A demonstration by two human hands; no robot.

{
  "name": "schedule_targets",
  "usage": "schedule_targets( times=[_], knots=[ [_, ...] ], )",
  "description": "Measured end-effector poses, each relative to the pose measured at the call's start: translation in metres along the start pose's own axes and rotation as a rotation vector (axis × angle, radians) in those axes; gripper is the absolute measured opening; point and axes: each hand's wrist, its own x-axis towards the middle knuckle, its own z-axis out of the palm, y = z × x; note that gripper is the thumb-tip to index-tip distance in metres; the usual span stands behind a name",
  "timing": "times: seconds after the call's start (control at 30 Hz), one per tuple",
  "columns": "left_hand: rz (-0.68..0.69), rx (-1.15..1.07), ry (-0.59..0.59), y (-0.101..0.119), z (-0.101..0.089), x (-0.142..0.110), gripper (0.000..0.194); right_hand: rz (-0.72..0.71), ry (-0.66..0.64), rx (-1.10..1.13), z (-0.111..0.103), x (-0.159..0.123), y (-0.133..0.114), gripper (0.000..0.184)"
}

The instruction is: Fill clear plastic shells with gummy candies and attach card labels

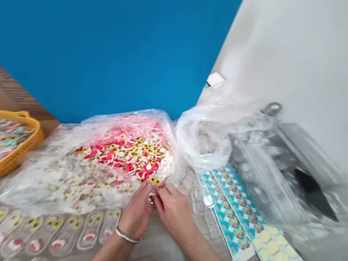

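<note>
My left hand (137,211), with a white bangle at the wrist, is closed around a small clear plastic blister shell (152,194). Two yellow eye pieces (155,181) show just above the fingertips. My right hand (175,207) pinches at the same shell from the right, its fingertips meeting the left ones. What lies between the fingers is partly hidden. Right behind both hands sits an open clear bag (90,179) of loose red, white and yellow pieces. A row of clear shells (60,235) holding yellow eyes and red-and-white mouths lies left of my left forearm.
At the left, a yellow basket (19,157) of printed pieces stands before a cardboard box (9,87). On the right lie teal sticker sheets (230,215), empty clear shells (197,200), and a large plastic bag (264,172) with a dark phone-like slab (315,194) on it. A blue panel (109,40) rises behind.
</note>
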Motion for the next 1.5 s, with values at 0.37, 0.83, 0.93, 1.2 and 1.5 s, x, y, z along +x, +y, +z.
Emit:
schedule_targets(
  times=[0.37, 0.83, 0.93, 1.2, 1.5],
  knots=[
    [-0.078, 0.118, 0.044, -0.009, 0.01, 0.002, 0.021, 0.623, 0.295, -0.253, -0.077, 0.088, 0.156, 0.024],
    [-0.083, 0.138, 0.058, -0.009, 0.01, 0.004, 0.02, 0.594, 0.408, -0.084, -0.072, 0.094, 0.173, 0.023],
    [-0.093, 0.077, 0.011, -0.009, 0.014, -0.001, 0.025, 0.483, 0.468, 0.037, -0.073, 0.06, 0.137, 0.03],
    [-0.082, -0.105, -0.109, -0.019, 0.013, -0.018, 0.038, 0.22, 0.438, 0.115, -0.021, -0.034, 0.039, 0.024],
    [-0.028, -0.197, -0.129, -0.037, 0.005, -0.05, 0.029, -0.014, 0.254, -0.148, 0.022, -0.067, -0.013, 0.032]
  ],
)
